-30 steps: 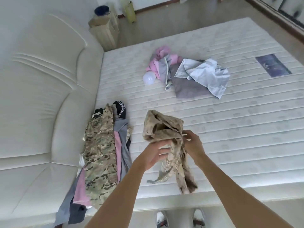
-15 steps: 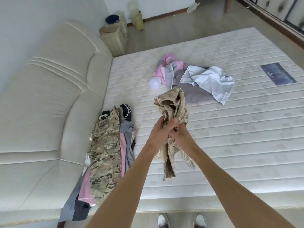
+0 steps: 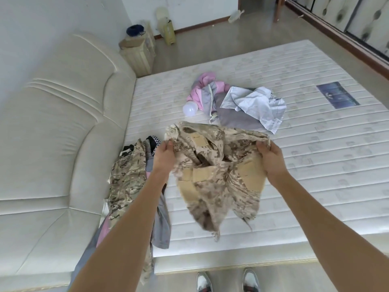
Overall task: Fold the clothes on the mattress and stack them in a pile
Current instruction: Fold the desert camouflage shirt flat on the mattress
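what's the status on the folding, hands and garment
Left hand and right hand grip tan camo garment, spread above mattress. Pile at left. Unfolded clothes and bulb beyond.

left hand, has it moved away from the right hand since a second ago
Yes. The left hand has swung out toward the folded pile, away from the right hand, spreading the tan camo garment above the mattress.
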